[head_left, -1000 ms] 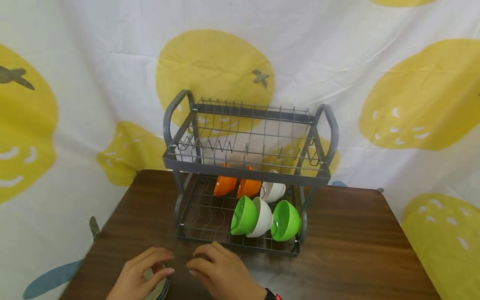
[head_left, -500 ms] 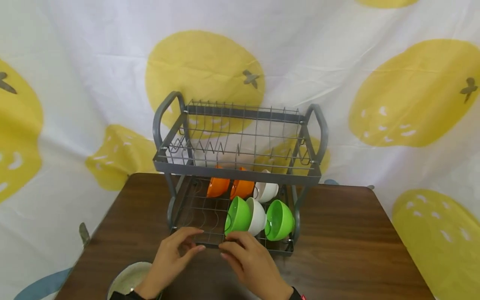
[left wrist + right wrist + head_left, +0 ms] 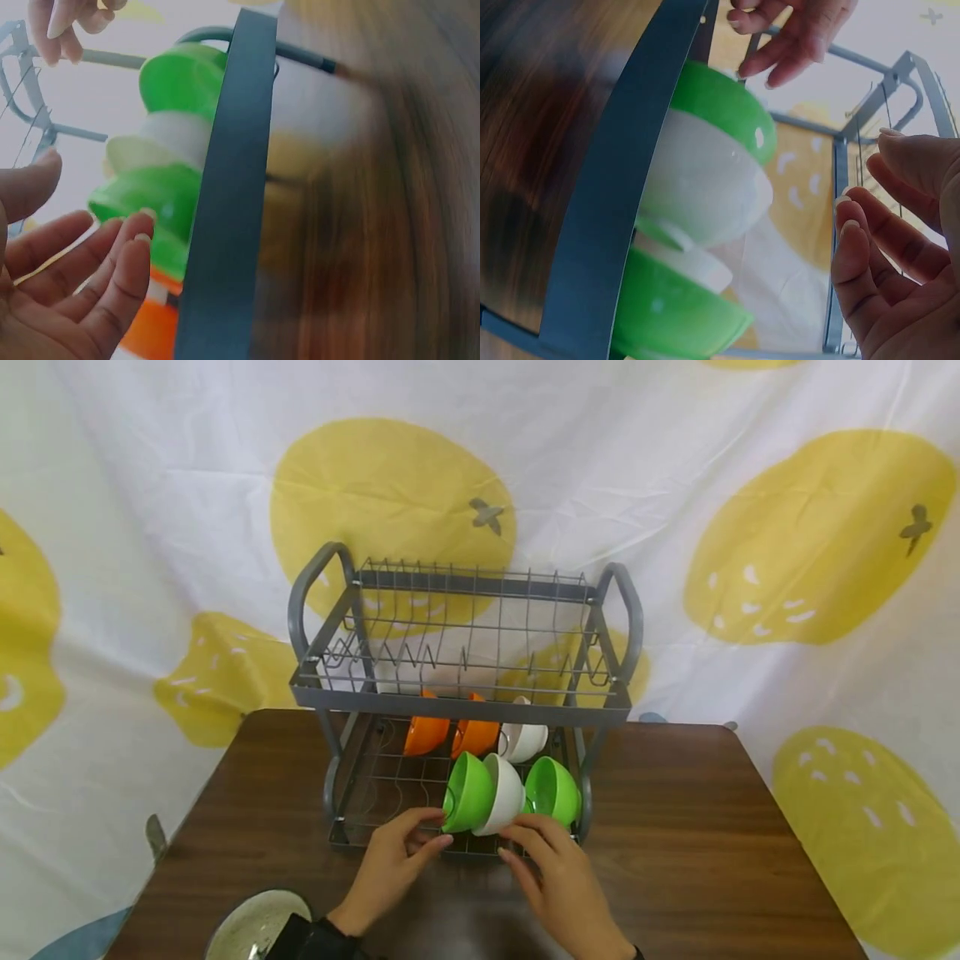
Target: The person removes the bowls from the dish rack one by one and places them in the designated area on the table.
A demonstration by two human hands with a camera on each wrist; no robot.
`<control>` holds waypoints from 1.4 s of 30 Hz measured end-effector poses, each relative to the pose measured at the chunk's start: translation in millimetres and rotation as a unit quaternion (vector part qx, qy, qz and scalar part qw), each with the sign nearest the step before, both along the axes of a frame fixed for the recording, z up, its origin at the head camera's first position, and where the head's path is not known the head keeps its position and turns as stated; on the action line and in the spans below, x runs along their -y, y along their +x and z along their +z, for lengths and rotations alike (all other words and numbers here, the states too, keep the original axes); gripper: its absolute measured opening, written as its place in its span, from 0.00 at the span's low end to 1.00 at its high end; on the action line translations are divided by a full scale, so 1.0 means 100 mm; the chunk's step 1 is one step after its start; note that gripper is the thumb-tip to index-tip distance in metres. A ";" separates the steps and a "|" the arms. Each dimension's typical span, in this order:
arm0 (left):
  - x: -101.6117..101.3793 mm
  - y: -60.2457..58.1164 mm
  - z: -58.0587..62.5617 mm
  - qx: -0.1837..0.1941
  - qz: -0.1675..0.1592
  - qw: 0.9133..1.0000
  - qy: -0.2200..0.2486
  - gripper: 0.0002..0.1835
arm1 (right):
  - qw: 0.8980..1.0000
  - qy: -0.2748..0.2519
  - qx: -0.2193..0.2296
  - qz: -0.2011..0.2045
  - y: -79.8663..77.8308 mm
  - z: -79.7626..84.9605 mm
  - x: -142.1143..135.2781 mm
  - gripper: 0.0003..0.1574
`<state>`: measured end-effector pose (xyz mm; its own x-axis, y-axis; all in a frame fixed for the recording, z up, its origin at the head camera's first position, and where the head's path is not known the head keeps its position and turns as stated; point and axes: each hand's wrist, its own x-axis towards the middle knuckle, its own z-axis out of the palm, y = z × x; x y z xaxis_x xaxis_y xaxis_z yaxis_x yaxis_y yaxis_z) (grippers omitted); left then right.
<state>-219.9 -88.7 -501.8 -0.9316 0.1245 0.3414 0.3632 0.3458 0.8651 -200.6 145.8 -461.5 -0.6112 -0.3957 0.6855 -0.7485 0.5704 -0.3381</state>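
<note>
My left hand, fingers loosely bent, has its fingertips right by the rim of the left green bowl. The right hand is close to the base of the white bowl, which leans next to that green one. Both wrist views show a gap between thumb and fingers with nothing gripped. These bowls stand tilted on edge in the lower tier of a grey two-tier dish rack. Another green bowl sits at the front right of that tier, partly behind the right hand.
Behind them in the lower tier stand two orange bowls, one left and one right, and a white bowl. An off-white, dark-rimmed bowl lies on the brown table by the left sleeve. A lemon-patterned cloth hangs behind.
Both hands have moved forward and right, from the off-white bowl at the front left to the front row of bowls. The head view has shifted slightly right.
</note>
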 end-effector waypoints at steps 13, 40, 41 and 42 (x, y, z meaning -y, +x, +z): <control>-0.25 -0.18 -0.08 0.103 0.028 0.992 0.067 0.15 | 0.999 -0.028 0.014 -0.007 -0.02 -0.01 -0.10 0.18; -0.30 -0.08 0.13 0.171 0.093 0.940 0.281 0.15 | 0.999 -0.031 0.023 0.005 -0.04 0.02 -0.05 0.17; -0.29 -0.07 0.15 0.176 0.091 0.937 0.288 0.15 | 0.999 -0.032 0.023 0.006 -0.04 0.02 -0.05 0.17; -0.27 -0.05 0.18 0.178 0.091 0.935 0.295 0.16 | 0.999 -0.033 0.023 0.007 -0.04 0.02 -0.05 0.17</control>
<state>-225.1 -61.4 -483.5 -0.9868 -0.1581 -0.0348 -0.0024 -0.2006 0.9797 -204.9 150.8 -459.5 -0.6367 -0.3595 0.6822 -0.7395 0.5355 -0.4080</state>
